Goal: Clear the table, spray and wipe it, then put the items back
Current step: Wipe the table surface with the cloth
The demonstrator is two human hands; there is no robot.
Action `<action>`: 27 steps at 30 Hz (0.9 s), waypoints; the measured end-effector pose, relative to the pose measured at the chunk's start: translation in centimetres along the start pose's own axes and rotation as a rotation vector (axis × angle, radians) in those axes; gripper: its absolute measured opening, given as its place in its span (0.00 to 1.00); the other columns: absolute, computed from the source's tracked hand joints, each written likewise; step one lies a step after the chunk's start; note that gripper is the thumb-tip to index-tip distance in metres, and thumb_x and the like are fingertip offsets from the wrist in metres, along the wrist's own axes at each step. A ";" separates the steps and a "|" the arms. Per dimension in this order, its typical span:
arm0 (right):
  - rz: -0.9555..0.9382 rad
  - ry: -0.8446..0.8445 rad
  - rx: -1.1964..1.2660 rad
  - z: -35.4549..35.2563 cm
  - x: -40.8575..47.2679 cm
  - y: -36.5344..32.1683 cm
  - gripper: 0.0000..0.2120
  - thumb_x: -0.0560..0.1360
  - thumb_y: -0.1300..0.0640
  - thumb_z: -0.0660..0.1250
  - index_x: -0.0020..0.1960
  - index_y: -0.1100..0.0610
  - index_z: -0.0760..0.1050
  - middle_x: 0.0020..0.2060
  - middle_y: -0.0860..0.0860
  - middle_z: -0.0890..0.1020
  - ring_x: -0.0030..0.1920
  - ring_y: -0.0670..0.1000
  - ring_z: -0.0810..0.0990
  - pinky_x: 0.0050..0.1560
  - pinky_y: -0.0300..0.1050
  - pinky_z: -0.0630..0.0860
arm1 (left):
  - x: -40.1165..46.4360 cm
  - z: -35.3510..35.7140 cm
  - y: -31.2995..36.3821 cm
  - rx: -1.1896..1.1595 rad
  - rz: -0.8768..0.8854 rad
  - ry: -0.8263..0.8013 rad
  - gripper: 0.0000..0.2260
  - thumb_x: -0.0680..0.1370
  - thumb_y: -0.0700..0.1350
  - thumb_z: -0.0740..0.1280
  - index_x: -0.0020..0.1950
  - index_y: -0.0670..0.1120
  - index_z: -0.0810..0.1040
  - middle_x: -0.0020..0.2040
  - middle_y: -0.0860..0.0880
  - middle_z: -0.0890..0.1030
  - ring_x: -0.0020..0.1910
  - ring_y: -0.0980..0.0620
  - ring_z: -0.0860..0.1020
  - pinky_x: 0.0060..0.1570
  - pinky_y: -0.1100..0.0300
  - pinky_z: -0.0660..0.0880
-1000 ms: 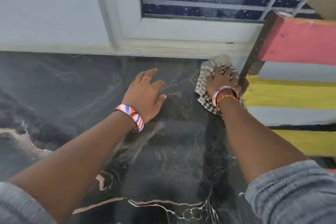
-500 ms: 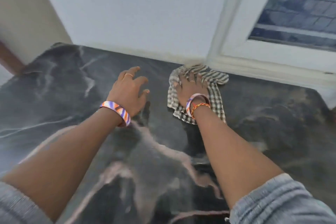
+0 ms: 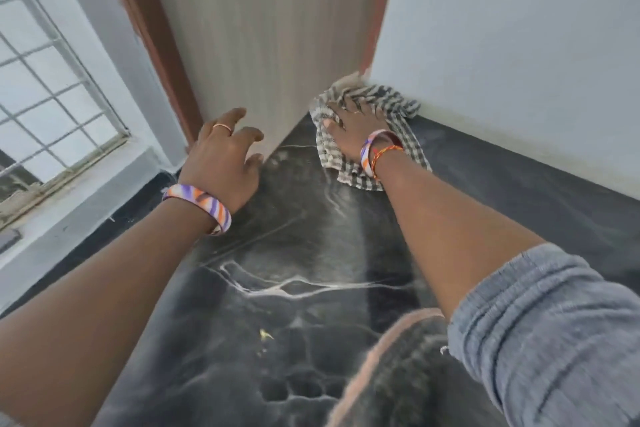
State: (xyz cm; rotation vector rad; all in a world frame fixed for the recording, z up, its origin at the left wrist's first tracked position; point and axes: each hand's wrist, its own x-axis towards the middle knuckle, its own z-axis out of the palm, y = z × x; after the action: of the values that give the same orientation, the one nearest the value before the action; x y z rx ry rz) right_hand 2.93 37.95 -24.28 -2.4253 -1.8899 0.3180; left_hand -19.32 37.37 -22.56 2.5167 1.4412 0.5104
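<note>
A checked grey-and-white cloth (image 3: 401,149) lies on the black marble table (image 3: 311,288), pushed into the far corner where a wood-grain panel meets the white wall. My right hand (image 3: 349,130) presses flat on the cloth, fingers spread over it. Beside it to the left, my left hand (image 3: 225,152) rests on the table near the foot of the panel, fingers apart and holding nothing. Both wrists wear striped bangles.
The wood-grain panel (image 3: 270,38) with brown edging stands upright at the table's far end. A white wall (image 3: 519,45) runs along the right side. A barred window (image 3: 52,97) and its white sill are at the left. A small yellow speck (image 3: 265,334) lies on the marble.
My right hand has slid the cloth leftward along the back wall, from the coloured shelf side to the corner by the panel. My left hand moved left with it.
</note>
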 end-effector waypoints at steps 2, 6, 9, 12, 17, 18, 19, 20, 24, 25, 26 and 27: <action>-0.072 -0.021 -0.003 0.0 0.8 -1.4 0.24 0.81 0.44 0.46 0.76 0.45 0.50 0.77 0.51 0.49 0.77 0.56 0.46 0.74 0.57 0.41 | 0.1 -0.1 -1.7 -0.023 -0.019 -0.009 0.14 0.75 0.40 0.64 0.60 0.43 0.77 0.70 0.38 0.70 0.72 0.38 0.63 0.69 0.40 0.64; -0.179 -0.049 0.005 0.3 0.2 -3.3 0.24 0.81 0.45 0.48 0.75 0.49 0.56 0.77 0.48 0.53 0.77 0.53 0.46 0.75 0.56 0.40 | -0.2 -0.7 -3.0 -0.162 -0.097 -0.039 0.15 0.77 0.40 0.62 0.63 0.42 0.75 0.70 0.41 0.70 0.70 0.40 0.67 0.69 0.48 0.65; -0.275 -0.041 0.051 0.7 -2.0 -5.6 0.24 0.81 0.46 0.51 0.73 0.55 0.61 0.75 0.51 0.60 0.77 0.51 0.50 0.75 0.53 0.43 | -1.0 -1.9 -3.1 -0.266 -0.228 -0.120 0.16 0.79 0.42 0.59 0.67 0.44 0.71 0.66 0.41 0.75 0.64 0.41 0.73 0.64 0.54 0.68; -0.361 -0.055 0.115 1.2 -5.5 -8.7 0.23 0.80 0.47 0.54 0.70 0.59 0.67 0.71 0.56 0.68 0.75 0.53 0.59 0.74 0.48 0.49 | -2.4 -3.0 -3.3 -0.310 -0.321 -0.212 0.17 0.80 0.42 0.58 0.68 0.44 0.69 0.67 0.43 0.74 0.65 0.42 0.72 0.65 0.55 0.67; -0.569 -0.074 0.166 2.8 -13.6 -15.2 0.21 0.78 0.47 0.59 0.47 0.63 0.80 0.49 0.63 0.82 0.53 0.60 0.79 0.61 0.52 0.69 | -6.5 -5.4 -3.8 -0.315 -0.371 -0.277 0.15 0.81 0.44 0.56 0.62 0.38 0.75 0.62 0.36 0.77 0.62 0.38 0.74 0.62 0.50 0.70; -0.635 -0.051 0.169 3.5 -15.3 -16.6 0.19 0.78 0.49 0.61 0.48 0.64 0.80 0.51 0.63 0.82 0.54 0.61 0.79 0.59 0.51 0.69 | -7.6 -5.9 -3.9 -0.317 -0.370 -0.301 0.15 0.81 0.43 0.56 0.62 0.37 0.75 0.62 0.37 0.77 0.62 0.38 0.74 0.62 0.50 0.70; -0.700 -0.044 0.145 4.2 -17.0 -18.0 0.18 0.78 0.50 0.61 0.53 0.63 0.80 0.55 0.62 0.81 0.58 0.61 0.77 0.61 0.51 0.68 | -8.7 -6.4 -4.0 -0.311 -0.369 -0.345 0.15 0.81 0.42 0.56 0.63 0.37 0.74 0.64 0.37 0.76 0.63 0.38 0.74 0.63 0.50 0.70; -0.753 -0.056 0.102 4.9 -18.4 -19.2 0.18 0.78 0.49 0.59 0.59 0.61 0.78 0.61 0.61 0.78 0.63 0.60 0.74 0.64 0.51 0.65 | -9.7 -6.8 -4.1 -0.292 -0.369 -0.408 0.15 0.81 0.42 0.56 0.63 0.37 0.74 0.64 0.37 0.76 0.61 0.40 0.75 0.62 0.51 0.70; -0.842 -0.112 0.032 7.4 -24.6 -23.4 0.21 0.80 0.47 0.55 0.68 0.55 0.70 0.69 0.55 0.72 0.69 0.56 0.67 0.68 0.48 0.60 | -15.6 -8.8 -4.9 -0.060 -0.308 -0.684 0.16 0.81 0.46 0.58 0.60 0.37 0.76 0.55 0.41 0.79 0.49 0.46 0.74 0.46 0.59 0.71; -0.853 -0.119 0.014 7.9 -25.9 -24.0 0.21 0.80 0.47 0.53 0.71 0.52 0.66 0.71 0.52 0.68 0.72 0.54 0.63 0.69 0.48 0.57 | -17.0 -9.2 -5.1 0.002 -0.280 -0.718 0.17 0.80 0.48 0.58 0.58 0.36 0.76 0.51 0.42 0.78 0.47 0.46 0.74 0.41 0.60 0.70; -0.854 -0.124 -0.005 8.2 -27.4 -24.5 0.21 0.81 0.46 0.52 0.72 0.49 0.63 0.73 0.50 0.65 0.74 0.53 0.59 0.71 0.48 0.54 | -18.4 -9.6 -5.5 0.044 -0.268 -0.725 0.18 0.80 0.50 0.59 0.57 0.36 0.77 0.50 0.42 0.79 0.46 0.46 0.74 0.41 0.59 0.69; -0.852 -0.128 -0.022 8.5 -28.7 -24.8 0.22 0.81 0.46 0.51 0.73 0.47 0.60 0.74 0.49 0.62 0.75 0.53 0.57 0.72 0.49 0.51 | -19.8 -9.8 -5.9 0.066 -0.264 -0.705 0.19 0.79 0.52 0.60 0.58 0.37 0.77 0.52 0.41 0.80 0.48 0.45 0.75 0.44 0.58 0.70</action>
State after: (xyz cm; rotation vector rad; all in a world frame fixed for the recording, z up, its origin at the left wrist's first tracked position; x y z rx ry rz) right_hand -29.05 15.75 -24.78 -1.4091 -2.7371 0.3890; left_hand -37.07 23.33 -19.41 2.1475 1.4518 -0.4367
